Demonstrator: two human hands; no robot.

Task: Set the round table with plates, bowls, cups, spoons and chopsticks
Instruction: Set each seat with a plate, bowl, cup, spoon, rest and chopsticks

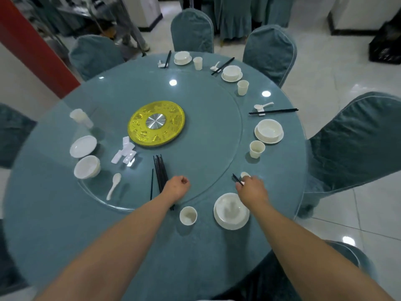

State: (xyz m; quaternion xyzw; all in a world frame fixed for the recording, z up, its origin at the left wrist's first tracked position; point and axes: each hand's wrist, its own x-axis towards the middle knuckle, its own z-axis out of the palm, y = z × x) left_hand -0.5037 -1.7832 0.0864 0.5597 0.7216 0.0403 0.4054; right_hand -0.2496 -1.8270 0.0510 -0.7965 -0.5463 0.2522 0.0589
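Observation:
My right hand [251, 189] grips a pair of black chopsticks [237, 179] just beyond the near bowl on its plate [231, 211]; a white spoon [245, 174] peeks out behind the fingers. A white cup [188, 215] stands left of that plate. My left hand [176, 189] is curled into a fist over the near end of a bundle of black chopsticks [160, 170] on the glass turntable [206, 131]; whether it holds any is hidden. Three finished settings lie along the far and right rim.
On the turntable's left are stacked cups [80, 117], a plate [83, 146], a stack of bowls [86, 167], a loose spoon [114, 185] and several white rests [125, 153]. A gold disc [156, 123] marks the centre. Covered chairs [355, 144] ring the table.

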